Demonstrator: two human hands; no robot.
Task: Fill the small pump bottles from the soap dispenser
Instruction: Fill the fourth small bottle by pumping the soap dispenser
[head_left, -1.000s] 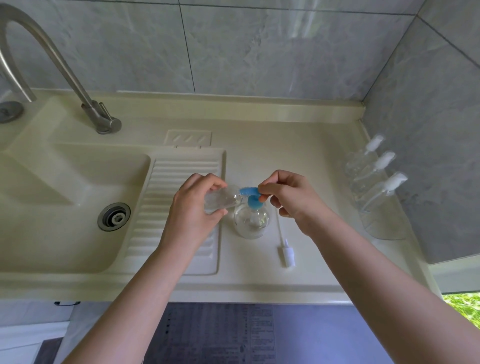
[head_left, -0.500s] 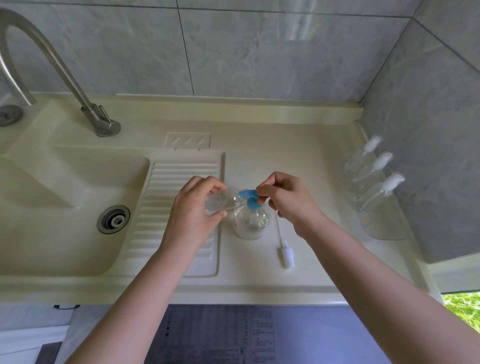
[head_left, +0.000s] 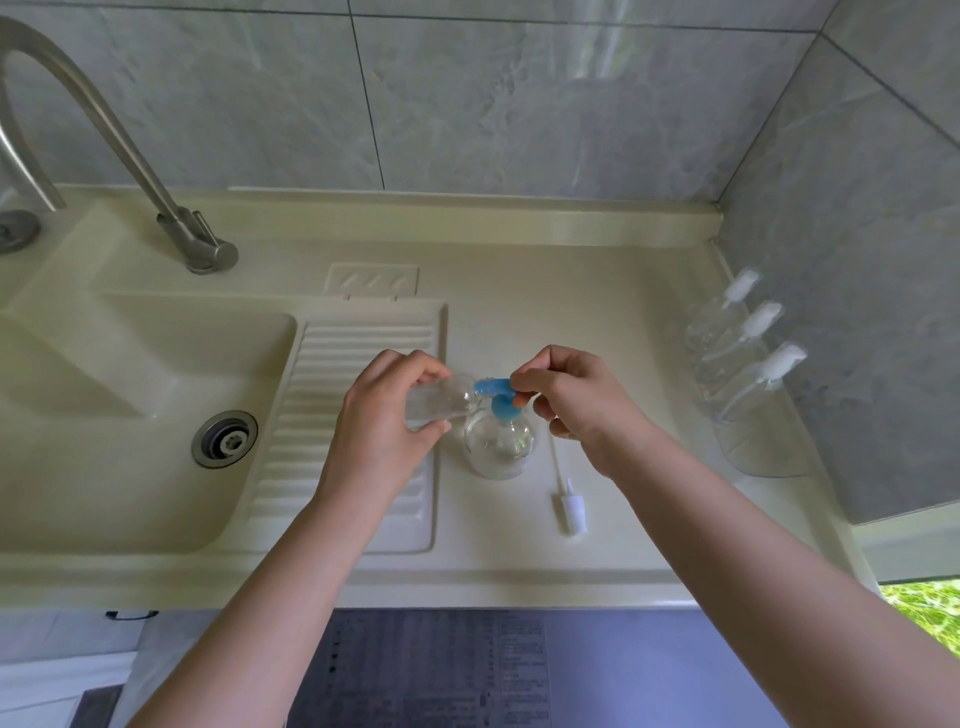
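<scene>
A clear round soap dispenser with a blue pump head stands on the cream counter, just right of the ribbed drainboard. My left hand grips a small clear bottle, tilted on its side with its mouth against the blue spout. My right hand pinches the back of the blue pump head with thumb and forefinger. The small bottle's white pump cap with its tube lies loose on the counter, right of the dispenser.
Three small capped pump bottles stand in a row by the right wall, in front of a clear container. The sink basin with its drain and a steel faucet lies at the left. The counter's front edge runs below my forearms.
Both hands hold nearly the same pose at the dispenser. The small bottle stays at the spout, and nothing else on the counter has moved.
</scene>
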